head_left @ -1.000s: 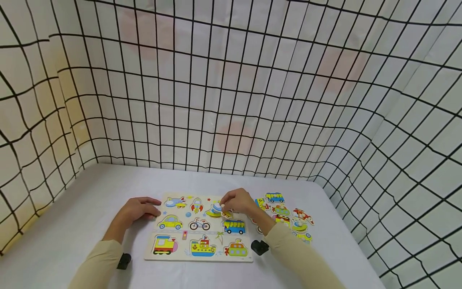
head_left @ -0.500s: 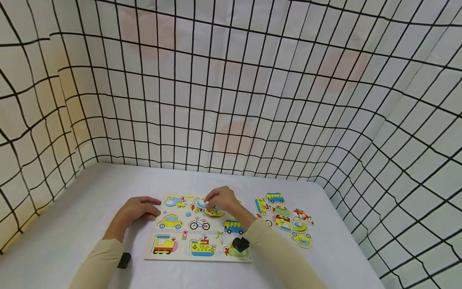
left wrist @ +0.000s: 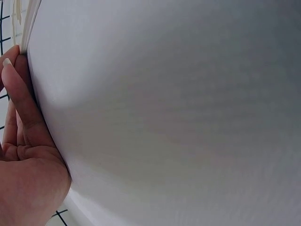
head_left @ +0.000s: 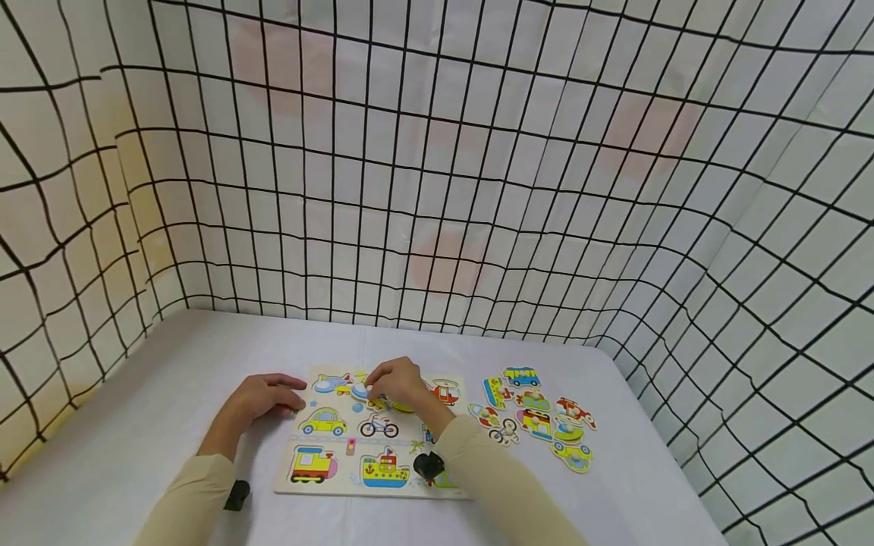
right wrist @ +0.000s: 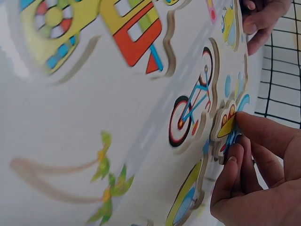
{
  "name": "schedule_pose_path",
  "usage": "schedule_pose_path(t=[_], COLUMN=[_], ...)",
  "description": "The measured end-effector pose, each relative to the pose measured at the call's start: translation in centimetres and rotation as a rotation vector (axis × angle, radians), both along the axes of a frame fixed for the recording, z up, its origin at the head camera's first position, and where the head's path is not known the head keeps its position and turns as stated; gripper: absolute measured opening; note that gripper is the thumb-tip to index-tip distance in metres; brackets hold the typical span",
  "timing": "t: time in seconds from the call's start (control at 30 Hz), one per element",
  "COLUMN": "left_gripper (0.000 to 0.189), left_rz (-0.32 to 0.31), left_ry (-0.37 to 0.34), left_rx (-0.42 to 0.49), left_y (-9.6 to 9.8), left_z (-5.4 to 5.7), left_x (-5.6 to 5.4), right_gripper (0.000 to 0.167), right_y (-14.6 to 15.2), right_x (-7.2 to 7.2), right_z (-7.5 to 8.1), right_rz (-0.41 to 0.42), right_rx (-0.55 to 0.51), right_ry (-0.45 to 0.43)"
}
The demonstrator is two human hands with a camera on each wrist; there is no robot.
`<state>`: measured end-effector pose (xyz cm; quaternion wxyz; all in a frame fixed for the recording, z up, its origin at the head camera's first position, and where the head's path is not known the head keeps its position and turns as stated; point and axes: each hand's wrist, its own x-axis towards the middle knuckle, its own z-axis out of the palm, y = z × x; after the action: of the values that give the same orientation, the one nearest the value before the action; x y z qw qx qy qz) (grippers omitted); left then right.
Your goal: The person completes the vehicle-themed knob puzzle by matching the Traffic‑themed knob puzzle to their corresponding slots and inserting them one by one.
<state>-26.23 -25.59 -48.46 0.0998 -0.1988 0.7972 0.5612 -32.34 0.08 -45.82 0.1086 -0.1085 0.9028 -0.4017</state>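
My right hand (head_left: 403, 383) pinches a blue-and-yellow airplane puzzle piece (right wrist: 226, 123) between thumb and fingertips. It holds the piece close over the upper part of the wooden puzzle board (head_left: 280, 481), right of the printed airplane (head_left: 332, 383). In the right wrist view the piece stands tilted beyond the bicycle picture (right wrist: 188, 108), partly covered by the fingers. My left hand (head_left: 265, 394) lies at the board's left edge with its fingers extended, fingertips right at the rim. Behind the right hand and forearm, the rocket and bus pictures are mostly hidden.
Right of the board lie several loose puzzle pieces, among them a bus (head_left: 522, 377), a train (head_left: 535, 424), a bicycle (head_left: 504, 432) and a car (head_left: 572, 456). White cloth covers the table (head_left: 635, 485). Black netting (head_left: 437, 189) hangs around the back and sides.
My right hand has carried the airplane piece leftward across the board's top row, uncovering the helicopter picture and the loose rocket and bicycle pieces. My left hand has stayed in place.
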Motion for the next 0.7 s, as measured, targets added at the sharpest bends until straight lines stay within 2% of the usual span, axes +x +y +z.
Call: schedule_pose_path(t=[0.3,0.53,0.7], left_gripper=[0.05,0.05,0.05], left_rz=[-0.042,-0.05,-0.052], left_ry=[0.036,0.042,0.035], left_rx=[-0.011,-0.023,-0.04], left_y=[0.1,0.0,0.0], left_z=[0.5,0.4,0.3], left_x=[0.6,0.5,0.5], right_gripper=[0.007,0.008,0.009], right_y=[-1.7,-2.5,-3.5], right_x=[-0.3,-0.5,-0.3], right_z=[-0.7,-1.4,-1.7], right_rz=[-0.041,-0.082,-0.117], right_rx=[-0.09,-0.061,-0.084], right_ry=[0.037,0.089,0.096])
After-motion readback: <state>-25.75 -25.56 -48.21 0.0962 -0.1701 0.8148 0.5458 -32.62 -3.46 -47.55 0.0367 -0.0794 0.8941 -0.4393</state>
